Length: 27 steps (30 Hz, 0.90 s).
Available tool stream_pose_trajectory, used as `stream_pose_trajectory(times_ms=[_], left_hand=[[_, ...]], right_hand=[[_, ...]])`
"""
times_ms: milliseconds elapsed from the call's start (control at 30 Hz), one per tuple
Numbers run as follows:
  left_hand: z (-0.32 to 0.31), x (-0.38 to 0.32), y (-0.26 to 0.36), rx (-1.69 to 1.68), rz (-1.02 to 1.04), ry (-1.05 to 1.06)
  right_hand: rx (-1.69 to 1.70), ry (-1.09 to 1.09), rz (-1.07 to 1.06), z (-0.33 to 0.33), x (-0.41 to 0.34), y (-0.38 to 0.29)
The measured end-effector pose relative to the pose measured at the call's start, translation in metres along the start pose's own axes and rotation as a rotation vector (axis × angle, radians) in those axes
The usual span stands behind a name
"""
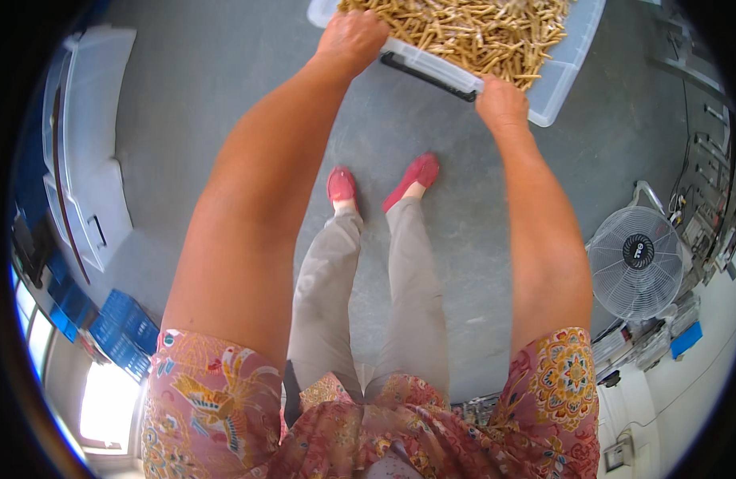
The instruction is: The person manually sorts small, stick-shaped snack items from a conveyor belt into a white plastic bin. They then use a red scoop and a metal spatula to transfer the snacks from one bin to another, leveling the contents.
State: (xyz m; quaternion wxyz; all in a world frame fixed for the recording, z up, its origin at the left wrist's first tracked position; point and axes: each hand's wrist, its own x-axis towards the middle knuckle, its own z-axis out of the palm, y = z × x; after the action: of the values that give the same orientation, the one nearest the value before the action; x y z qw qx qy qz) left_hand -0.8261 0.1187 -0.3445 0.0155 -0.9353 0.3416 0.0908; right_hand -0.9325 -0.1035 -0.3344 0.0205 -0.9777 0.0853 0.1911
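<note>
A translucent plastic storage bin (552,96) is at the top of the view, tilted to the right and cut off by the upper edge. Many short tan stick-shaped pieces (476,36) fill it; their material is unclear. My left hand (355,41) grips the near rim at its left part, fingers curled over the edge. Further right along that same rim, my right hand (503,103) has its fingers closed around the edge. Between the two hands a black handle (428,78) runs along the bin's near wall. Both arms reach out straight, and most fingertips are hidden.
A round floor fan (637,254) stands on the right, beside cables and metal equipment (700,230). Large translucent bins (95,96) line the left side, with blue plastic crates (124,329) below them. My red shoes (343,184) are on the grey floor (224,72).
</note>
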Motion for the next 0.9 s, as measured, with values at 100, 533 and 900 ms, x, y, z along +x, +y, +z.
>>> stream_pose_trajectory(times_ms=[100, 533, 900], left_hand=[[0.001, -0.04, 0.011, -0.007, -0.047, 0.056], [0.023, -0.24, 0.128, -0.004, -0.313, 0.05], [0.025, -0.306, 0.227, 0.0, -0.387, -0.063]], right_hand=[[0.007, 0.041, -0.062, 0.009, -0.025, -0.005], [-0.068, -0.081, -0.25, 0.065, -0.197, -0.008], [-0.105, 0.001, -0.432, 0.094, -0.243, 0.049]])
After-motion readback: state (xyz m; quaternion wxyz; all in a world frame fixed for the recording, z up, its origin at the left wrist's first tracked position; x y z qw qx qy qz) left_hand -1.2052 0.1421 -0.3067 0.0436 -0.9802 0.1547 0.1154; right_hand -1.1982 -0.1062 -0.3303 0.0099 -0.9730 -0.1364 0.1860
